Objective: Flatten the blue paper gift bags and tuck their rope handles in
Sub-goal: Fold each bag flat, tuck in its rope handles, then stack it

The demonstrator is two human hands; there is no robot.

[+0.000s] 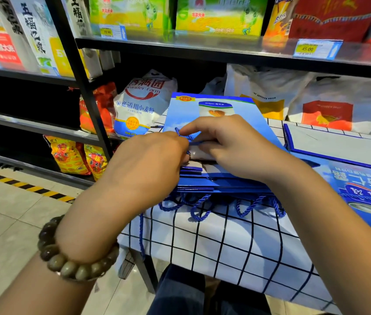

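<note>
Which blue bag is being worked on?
Top bag of the middle stack: left hand and right hand hold its rope handle. Bags at right lie untouched.

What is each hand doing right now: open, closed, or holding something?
Left hand: fingers pinch the blue rope handle of the top bag.
Right hand: fingers pinch the same rope handle.

Shop aisle. Black metal shelving ahead and left, shelves packed. Green-yellow boxes on top shelf, 2 yellow price tags on its edge. White flour bag below, white printed bags right of it. Orange-red sacks on lowest level at left. Floor pale beige tile; yellow-black hazard stripe along shelf base. Table under white cloth with dark grid, dark leg visible. Bright, even lighting.
</note>
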